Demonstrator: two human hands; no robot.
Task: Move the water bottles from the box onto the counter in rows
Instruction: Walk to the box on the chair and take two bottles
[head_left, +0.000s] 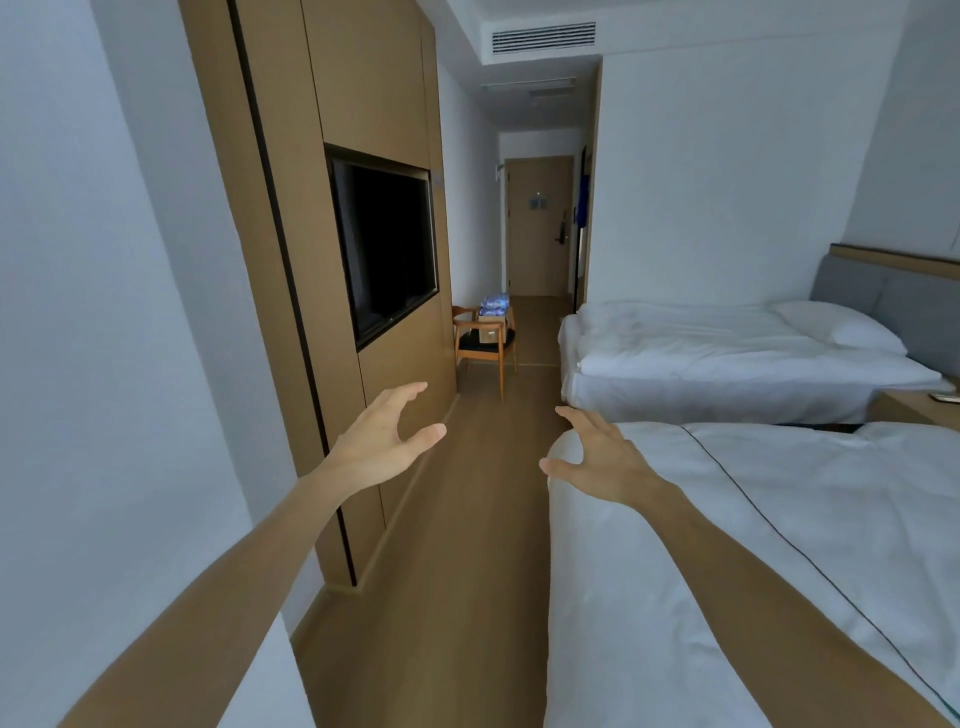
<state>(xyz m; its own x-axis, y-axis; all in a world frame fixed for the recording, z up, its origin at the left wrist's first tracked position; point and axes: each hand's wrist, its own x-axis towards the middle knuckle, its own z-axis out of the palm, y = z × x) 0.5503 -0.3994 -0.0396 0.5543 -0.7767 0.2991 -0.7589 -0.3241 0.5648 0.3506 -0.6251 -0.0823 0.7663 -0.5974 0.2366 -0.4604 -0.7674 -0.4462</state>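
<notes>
Hands: left hand (382, 441) and right hand (597, 457) raised, fingers spread, holding nothing.
Beds: two, near bed (753, 545) beside the right arm.
Bottles: water bottles (493, 304) apparently in a box (491, 331) on one chair (480, 345), far down the aisle; count unreadable.
Counter: not visible.
Risk: clipping the bed corner walking over.

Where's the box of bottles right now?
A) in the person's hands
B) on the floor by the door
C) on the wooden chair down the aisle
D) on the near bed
C: the box with the water bottles sits on the wooden chair far down the aisle; the left hand and right hand hold nothing.
</notes>
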